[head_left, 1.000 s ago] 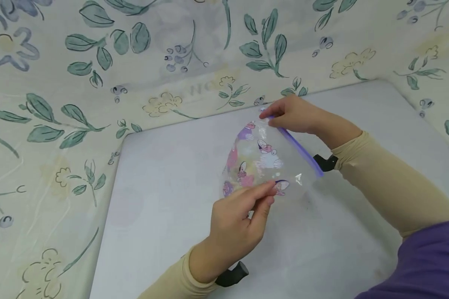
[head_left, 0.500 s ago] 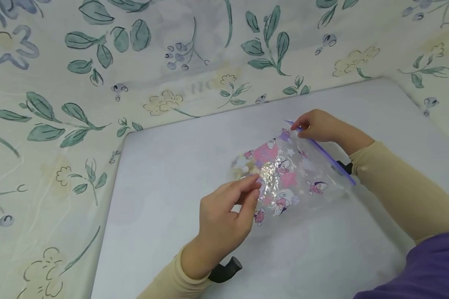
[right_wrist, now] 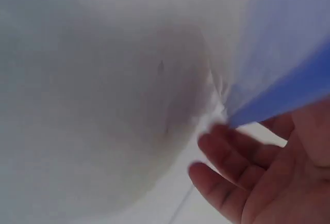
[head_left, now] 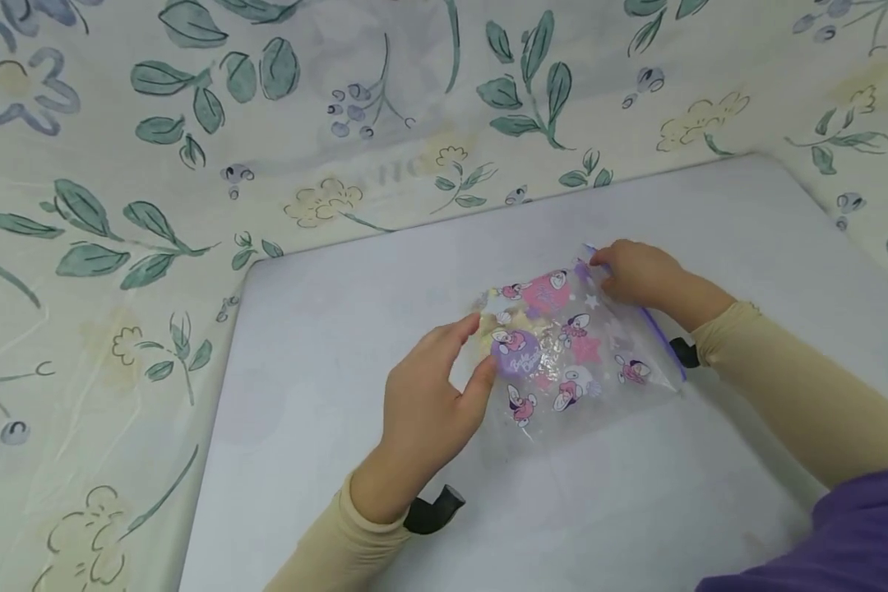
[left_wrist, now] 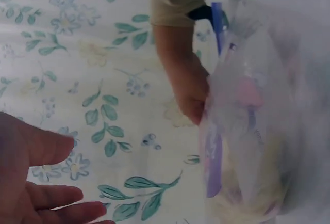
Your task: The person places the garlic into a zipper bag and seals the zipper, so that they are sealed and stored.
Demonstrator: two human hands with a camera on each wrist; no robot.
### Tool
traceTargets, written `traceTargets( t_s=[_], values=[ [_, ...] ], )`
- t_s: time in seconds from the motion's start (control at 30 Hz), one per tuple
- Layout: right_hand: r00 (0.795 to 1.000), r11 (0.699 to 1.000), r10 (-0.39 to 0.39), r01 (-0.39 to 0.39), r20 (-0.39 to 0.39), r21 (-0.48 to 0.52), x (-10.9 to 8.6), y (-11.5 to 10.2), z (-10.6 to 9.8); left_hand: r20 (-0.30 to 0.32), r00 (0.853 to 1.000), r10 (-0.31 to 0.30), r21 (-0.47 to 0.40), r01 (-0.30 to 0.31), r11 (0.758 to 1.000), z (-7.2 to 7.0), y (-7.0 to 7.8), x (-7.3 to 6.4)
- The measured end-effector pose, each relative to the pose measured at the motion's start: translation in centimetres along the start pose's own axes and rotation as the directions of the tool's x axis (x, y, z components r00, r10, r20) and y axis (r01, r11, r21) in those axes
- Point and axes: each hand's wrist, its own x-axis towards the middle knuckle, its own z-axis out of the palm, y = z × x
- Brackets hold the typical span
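Note:
A clear zip bag [head_left: 577, 353] printed with pink and purple cartoon figures lies tilted over the white table, its purple zip strip [head_left: 662, 341] toward the right. Something pale yellow [left_wrist: 270, 167] shows through its lower end in the left wrist view. My right hand [head_left: 640, 271] pinches the bag's far corner by the zip. In the right wrist view the fingers of the right hand [right_wrist: 252, 167] sit against the end of the strip [right_wrist: 289, 92]. My left hand [head_left: 425, 395] has thumb and fingers spread beside the bag's left end; the left wrist view shows this hand [left_wrist: 41, 177] apart from the bag.
The white tabletop [head_left: 326, 370] extends around the bag. Floral-patterned sheeting [head_left: 385, 107] rises behind it and along both sides. A black wrist mount [head_left: 432, 510] sticks out from the left sleeve, another black mount [head_left: 684, 352] from the right.
The bag has swung right and lower, its printed face turned up. My right hand has moved right with its corner. The left hand's thumb and fingers have parted and let go.

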Motion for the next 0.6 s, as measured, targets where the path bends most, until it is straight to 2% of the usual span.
traceTargets(
  t_s=[0.03, 0.07, 0.1, 0.17, 0.23, 0.3, 0.33, 0.4, 0.47, 0.6],
  values=[
    [1.0, 1.0, -0.021, 0.021, -0.013, -0.011, -0.1, -0.3, 0.3, 0.074, 0.997, -0.017, 0.061, 0.012, 0.998, 0.4, -0.2, 0.0],
    [0.998, 0.998, -0.051, 0.05, -0.032, -0.025, -0.2, -0.7, 0.7, 0.153, 0.988, -0.037, 0.118, 0.019, 0.993, 0.9, -0.4, 0.1],
    [0.995, 0.996, -0.088, 0.087, -0.054, -0.033, -0.4, -1.2, 1.1, 0.232, 0.971, -0.055, 0.173, 0.015, 0.985, 1.4, -0.6, 0.0],
    [0.978, 0.983, -0.18, 0.174, -0.103, -0.057, -0.7, -2.3, 1.8, 0.374, 0.923, -0.087, 0.244, -0.008, 0.97, 2.3, -0.9, -0.1],
    [0.948, 0.955, -0.292, 0.282, -0.127, -0.088, -1.2, -3.5, 2.5, 0.466, 0.878, -0.112, 0.298, -0.037, 0.954, 3.2, -1.1, -0.3],
    [0.917, 0.924, -0.381, 0.371, -0.12, -0.099, -1.6, -4.7, 3.0, 0.516, 0.846, -0.135, 0.34, -0.057, 0.939, 3.9, -1.4, -0.6],
    [0.906, 0.911, -0.41, 0.4, -0.107, -0.099, -1.8, -5.1, 3.3, 0.527, 0.837, -0.145, 0.361, -0.067, 0.93, 4.2, -1.5, -0.7],
    [0.897, 0.898, -0.436, 0.429, -0.07, -0.097, -2.2, -6.0, 3.7, 0.544, 0.822, -0.171, 0.406, -0.08, 0.91, 4.6, -1.8, -0.8],
    [0.904, 0.902, -0.427, 0.422, -0.034, -0.095, -2.5, -6.5, 3.9, 0.552, 0.811, -0.193, 0.437, -0.085, 0.895, 4.7, -2.0, -0.9],
    [0.938, 0.93, -0.347, 0.347, 0.017, -0.124, -2.5, -6.5, 4.2, 0.554, 0.804, -0.215, 0.46, -0.08, 0.884, 4.4, -2.3, -1.0]
  ],
)
